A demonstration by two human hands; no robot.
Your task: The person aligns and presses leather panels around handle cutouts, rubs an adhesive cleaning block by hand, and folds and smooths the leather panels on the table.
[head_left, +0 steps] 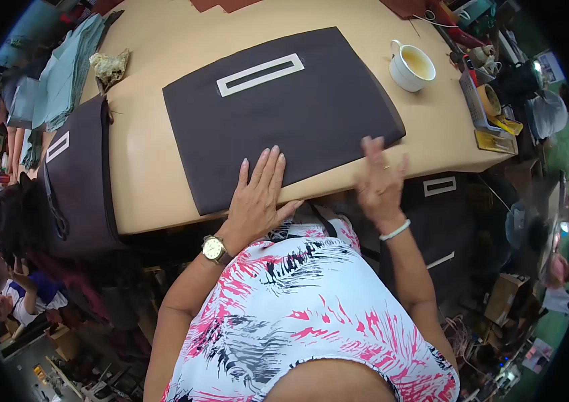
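A dark fabric panel (284,120) lies flat on the table, its near edge along the table's front edge. Near its far edge sits a white rectangular frame-shaped piece (261,74) with a long slot. My left hand (259,191), with a watch at the wrist, rests flat on the panel's near edge, fingers stretched out. Over the table's front edge, by the panel's near right corner, my right hand (379,184) is blurred by motion. Its fingers look apart, and I see nothing held in it.
A cup of yellowish drink (413,68) stands right of the panel on the table (144,174). Beyond it is a basket (475,100) with tape. More dark panels (83,174) hang over the left edge, near folded greenish cloth (66,70). Another person (23,295) is at lower left.
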